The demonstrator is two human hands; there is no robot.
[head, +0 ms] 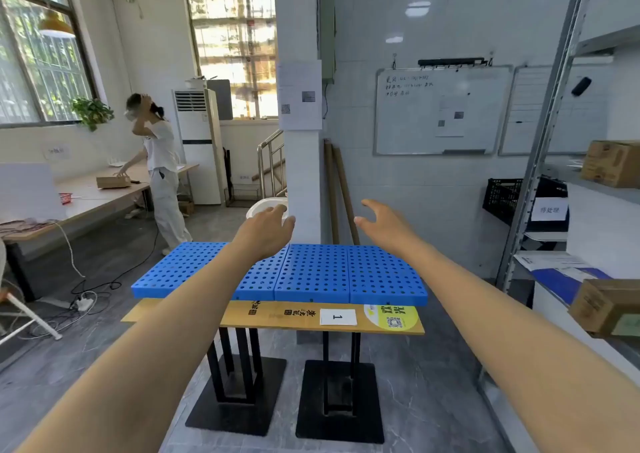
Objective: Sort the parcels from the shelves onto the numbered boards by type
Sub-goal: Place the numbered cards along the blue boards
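Blue perforated boards [318,272] lie side by side on a yellow wooden table [277,317]; a white label [338,316] marked 1 sits on the table's front strip. Both my arms reach out over the boards. My left hand [266,231] hangs palm down with fingers loosely curled and holds nothing. My right hand [384,225] is spread with fingers apart, also holding nothing. On the metal shelf unit [540,147] at the right sit a brown cardboard box [611,163] on an upper shelf, another cardboard box [606,309] lower down, and flat white and blue parcels [557,265].
A black crate [505,198] with a white sign stands on the shelf unit. A white pillar [301,175] rises behind the table, whiteboards hang on the wall. At the left a person stands by a long desk [90,196]; cables and a power strip [83,302] lie on the floor.
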